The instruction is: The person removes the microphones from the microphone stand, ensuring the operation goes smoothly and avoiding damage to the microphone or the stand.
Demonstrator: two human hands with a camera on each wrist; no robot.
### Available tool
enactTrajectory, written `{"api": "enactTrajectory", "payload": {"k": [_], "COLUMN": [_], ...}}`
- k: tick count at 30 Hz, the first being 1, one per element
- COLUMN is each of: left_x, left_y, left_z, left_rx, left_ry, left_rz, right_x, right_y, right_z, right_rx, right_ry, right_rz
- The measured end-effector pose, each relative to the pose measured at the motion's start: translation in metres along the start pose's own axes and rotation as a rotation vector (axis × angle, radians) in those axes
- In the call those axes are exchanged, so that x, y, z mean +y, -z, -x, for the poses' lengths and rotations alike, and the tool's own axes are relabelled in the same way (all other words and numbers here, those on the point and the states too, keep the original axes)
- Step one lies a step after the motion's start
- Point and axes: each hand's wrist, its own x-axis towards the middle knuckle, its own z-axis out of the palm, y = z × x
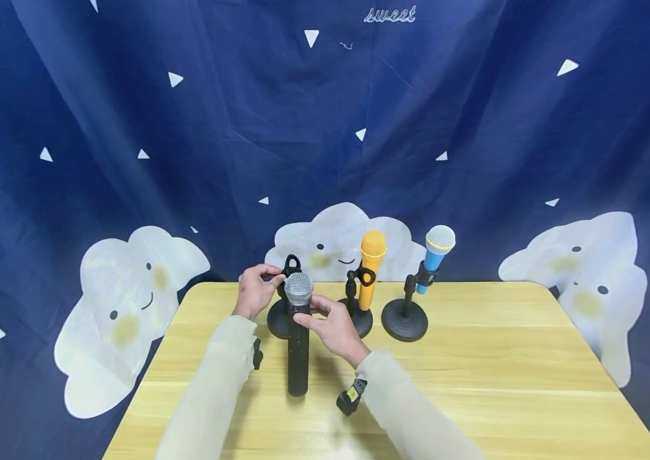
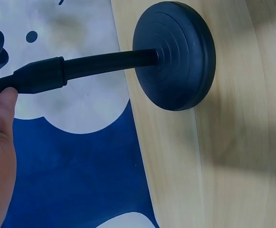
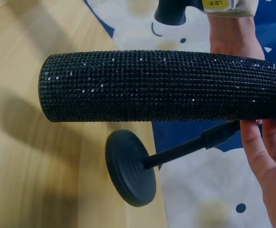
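Observation:
My right hand (image 1: 337, 327) grips a black microphone (image 1: 298, 358) with a silver mesh head, thumb and fingers near its top. It hangs upright in front of a black desk microphone stand (image 1: 277, 318). In the right wrist view, the microphone's handle (image 3: 147, 86) is covered in small glittering studs. My left hand (image 1: 255, 292) pinches the top of that stand, just below its ring-shaped clip (image 1: 293, 262). The left wrist view shows the stand's round base (image 2: 176, 57) on the wooden table, with the post rising to my fingers. The clip holds no microphone.
To the right, a yellow microphone (image 1: 373, 255) sits in the clip of a second black stand. Beyond it a blue microphone (image 1: 433, 260) with a white head leans in a third stand (image 1: 405, 319). A dark blue cloud-print curtain (image 1: 325, 160) hangs behind the wooden table (image 1: 509, 370).

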Motion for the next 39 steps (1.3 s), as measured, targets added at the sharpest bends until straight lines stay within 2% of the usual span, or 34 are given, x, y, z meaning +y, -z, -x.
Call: {"api": "enactTrajectory", "payload": {"k": [15, 39], "left_x": [-0.002, 0.0], "left_y": [0.0, 0.0], "left_z": [0.0, 0.001], "left_rx": [-0.007, -0.017], "left_ry": [0.0, 0.02], "left_rz": [0.018, 0.014], "right_x": [0.013, 0.028], "right_y": [-0.002, -0.004], "right_z": [0.006, 0.011], "right_rx": [0.031, -0.002], "right_ry": [-0.024, -0.044], "right_rz": [-0.026, -0.044]}}
